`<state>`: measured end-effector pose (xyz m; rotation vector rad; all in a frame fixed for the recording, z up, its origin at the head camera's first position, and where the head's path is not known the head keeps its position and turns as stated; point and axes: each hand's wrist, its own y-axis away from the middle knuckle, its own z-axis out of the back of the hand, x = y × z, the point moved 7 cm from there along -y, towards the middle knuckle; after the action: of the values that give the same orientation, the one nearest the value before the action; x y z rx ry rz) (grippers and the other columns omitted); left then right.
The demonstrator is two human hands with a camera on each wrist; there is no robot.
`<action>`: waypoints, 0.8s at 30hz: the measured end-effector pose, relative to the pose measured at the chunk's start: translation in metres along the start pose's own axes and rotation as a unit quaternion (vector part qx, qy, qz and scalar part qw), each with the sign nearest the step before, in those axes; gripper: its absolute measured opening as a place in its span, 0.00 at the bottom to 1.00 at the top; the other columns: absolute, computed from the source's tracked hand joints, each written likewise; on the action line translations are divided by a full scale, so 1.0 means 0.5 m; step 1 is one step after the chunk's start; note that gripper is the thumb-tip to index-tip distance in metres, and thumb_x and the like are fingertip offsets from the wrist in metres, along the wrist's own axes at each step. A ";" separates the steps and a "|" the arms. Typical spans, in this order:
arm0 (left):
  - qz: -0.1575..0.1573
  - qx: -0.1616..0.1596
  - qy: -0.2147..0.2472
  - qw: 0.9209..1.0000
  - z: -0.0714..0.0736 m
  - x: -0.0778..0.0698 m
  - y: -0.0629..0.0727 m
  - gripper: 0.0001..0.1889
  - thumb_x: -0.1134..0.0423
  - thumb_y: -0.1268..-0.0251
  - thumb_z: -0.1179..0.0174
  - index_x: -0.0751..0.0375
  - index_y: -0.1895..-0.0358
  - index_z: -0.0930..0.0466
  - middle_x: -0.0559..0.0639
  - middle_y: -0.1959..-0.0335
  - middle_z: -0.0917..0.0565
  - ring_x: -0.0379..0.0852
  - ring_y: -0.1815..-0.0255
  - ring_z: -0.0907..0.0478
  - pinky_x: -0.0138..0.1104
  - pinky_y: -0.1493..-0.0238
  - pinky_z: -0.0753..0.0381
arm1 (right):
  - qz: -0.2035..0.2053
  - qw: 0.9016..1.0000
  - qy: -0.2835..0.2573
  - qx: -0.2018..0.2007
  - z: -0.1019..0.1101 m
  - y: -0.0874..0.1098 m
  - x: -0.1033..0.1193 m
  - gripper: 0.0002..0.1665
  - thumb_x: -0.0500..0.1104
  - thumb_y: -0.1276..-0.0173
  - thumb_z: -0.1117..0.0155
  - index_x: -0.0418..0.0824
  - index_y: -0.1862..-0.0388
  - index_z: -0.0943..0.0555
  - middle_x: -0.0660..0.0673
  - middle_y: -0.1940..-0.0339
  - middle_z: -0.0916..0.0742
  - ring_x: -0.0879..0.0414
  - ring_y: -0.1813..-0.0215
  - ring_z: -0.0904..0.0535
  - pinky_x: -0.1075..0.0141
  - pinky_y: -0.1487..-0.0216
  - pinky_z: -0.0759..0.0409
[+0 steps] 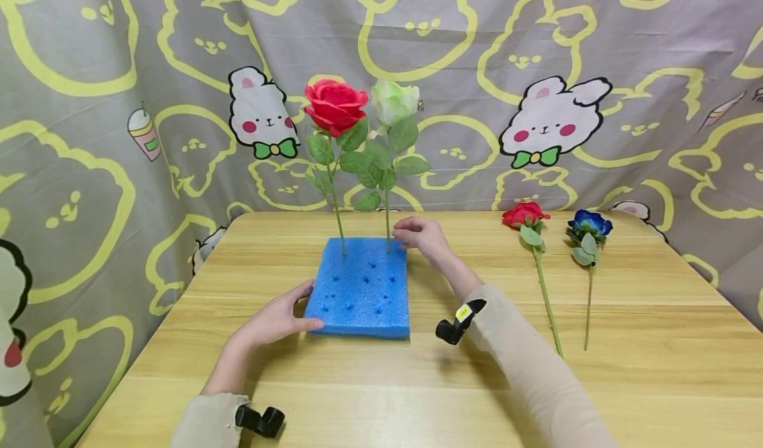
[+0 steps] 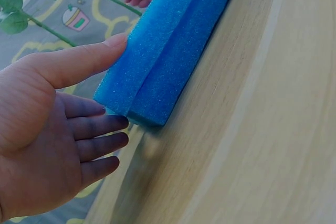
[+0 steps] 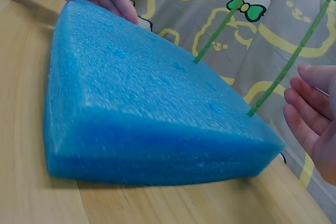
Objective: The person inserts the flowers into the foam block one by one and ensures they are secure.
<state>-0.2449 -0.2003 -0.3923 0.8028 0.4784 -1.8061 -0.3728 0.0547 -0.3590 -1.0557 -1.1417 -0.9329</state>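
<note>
A blue foam block (image 1: 357, 295) with several small holes in its top lies on the table. A red rose (image 1: 336, 107) and a pale green-white rose (image 1: 395, 103) stand upright in its far part, stems sunk into the foam. At the near left corner is my left hand (image 1: 277, 315), thumb on the top edge (image 2: 113, 43) and fingers extended along the side. My right hand (image 1: 423, 239) is beside the pale rose's stem (image 3: 286, 74); in the right wrist view a gap shows between its loosely bent fingers (image 3: 304, 103) and that stem.
To the right, a second red rose (image 1: 524, 216) and a blue rose (image 1: 589, 226) lie on the wooden table (image 1: 477, 395), stems toward me. A grey curtain (image 1: 453, 57) with yellow outlines and cartoon bunnies hangs behind the far table edge.
</note>
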 end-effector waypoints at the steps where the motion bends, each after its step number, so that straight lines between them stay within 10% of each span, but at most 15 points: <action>1: 0.000 0.000 0.000 1.000 0.000 0.000 0.000 0.49 0.47 0.46 0.35 0.70 0.29 0.50 0.67 0.33 0.39 0.62 0.33 0.42 0.55 0.37 0.42 | -0.001 1.000 0.000 -0.001 0.004 0.001 0.001 0.16 0.33 0.37 0.39 0.22 0.53 0.24 0.36 0.61 0.15 0.56 0.62 0.18 0.56 0.56 0.20; 24: 0.001 0.001 -0.003 1.000 -0.001 -0.002 0.000 0.49 0.46 0.46 0.35 0.70 0.29 0.50 0.67 0.33 0.39 0.63 0.33 0.43 0.55 0.37 0.42 | 0.005 0.999 0.039 -0.019 0.140 0.059 -0.006 0.21 0.41 0.29 0.46 0.20 0.53 0.26 0.44 0.67 0.14 0.63 0.66 0.18 0.67 0.63 0.19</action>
<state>-0.2446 -0.1996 -0.3920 0.7985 0.4708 -1.8075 -0.3617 0.1298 -0.3606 -1.0469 -1.0572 -0.9834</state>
